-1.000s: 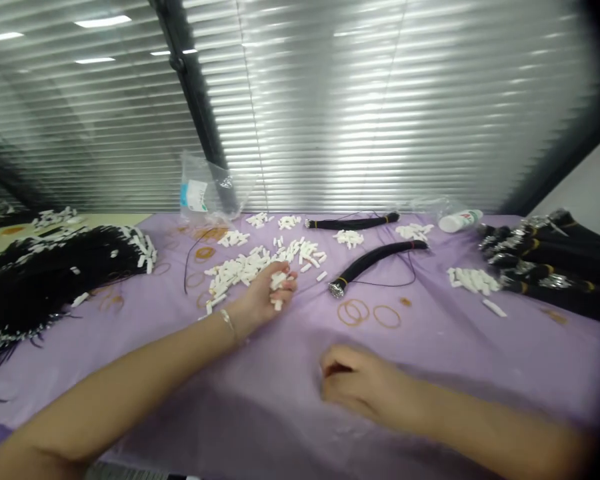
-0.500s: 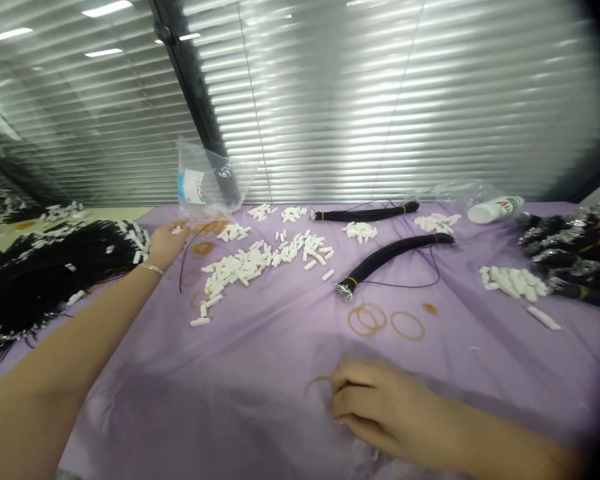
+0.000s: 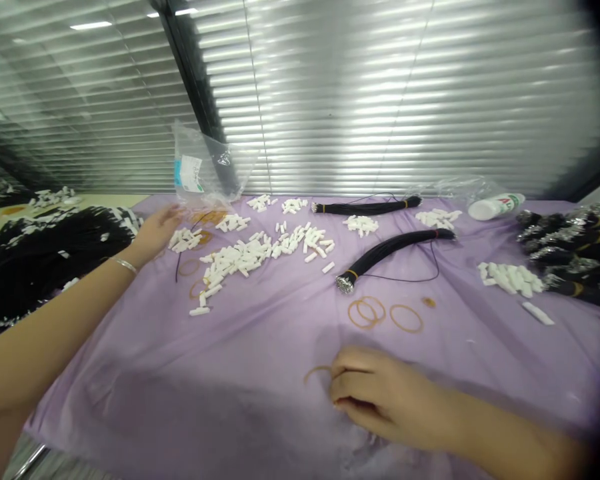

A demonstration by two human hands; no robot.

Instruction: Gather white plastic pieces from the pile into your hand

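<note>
My left hand (image 3: 156, 233) reaches to the far left of the table, blurred, fingers stretched out and holding nothing. Right beside it lies a small pile of white tube-like pieces (image 3: 185, 239), with a thin black cord (image 3: 179, 267) near them. My right hand (image 3: 367, 393) rests low at the front, its fingers curled closed on a rubber band (image 3: 317, 371), part of which sticks out to the left. Beyond that hand lie loose rubber bands (image 3: 407, 319) and a black cord bundle (image 3: 390, 251) tied with bands.
A large heap of white pieces (image 3: 240, 257) spreads mid-table on the purple cloth (image 3: 260, 353). Black cords (image 3: 35, 257) are massed at left, more bundles (image 3: 575, 247) at right. A clear plastic bag (image 3: 210, 170) and a white bottle (image 3: 495, 207) stand by the blinds.
My left hand has moved left and slightly up off the white pieces, leaving a small pile on the cloth. My right hand stays nearly still with the rubber band.
</note>
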